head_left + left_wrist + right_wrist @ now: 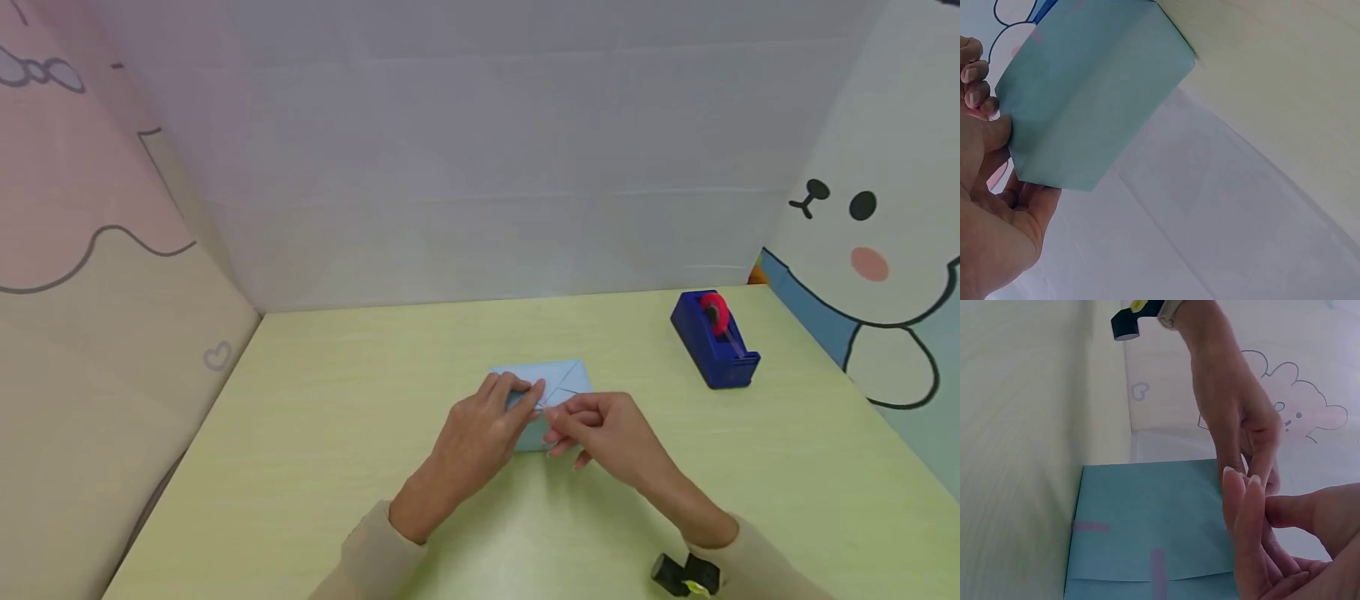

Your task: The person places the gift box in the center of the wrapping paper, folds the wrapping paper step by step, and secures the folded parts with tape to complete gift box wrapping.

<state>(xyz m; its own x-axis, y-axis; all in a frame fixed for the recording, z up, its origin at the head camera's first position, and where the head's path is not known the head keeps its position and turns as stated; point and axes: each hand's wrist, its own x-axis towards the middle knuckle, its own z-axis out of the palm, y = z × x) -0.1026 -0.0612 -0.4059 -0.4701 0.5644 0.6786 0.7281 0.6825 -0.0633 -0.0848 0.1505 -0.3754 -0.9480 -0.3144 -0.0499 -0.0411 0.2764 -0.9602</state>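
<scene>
A box wrapped in light blue paper [532, 439] stands on the table, its folded end with diagonal creases facing up. My left hand [480, 429] grips the top at its left side, fingers bent over the folds and thumb along the paper. In the left wrist view, thumb and fingers meet the edge of the box [1097, 100]. My right hand [611, 433] pinches thumb and forefinger at the front edge of the folded paper, right beside the left thumb; I cannot tell if tape is between them. Purplish strips [1159, 574] cross the box's side in the right wrist view.
A blue tape dispenser [712, 342] with a red roll stands at the back right of the pale yellow table [337, 400]. White sheeting [480, 167] rises behind the table, and printed cartoon panels flank it. A small black device [684, 575] sits at the right wrist.
</scene>
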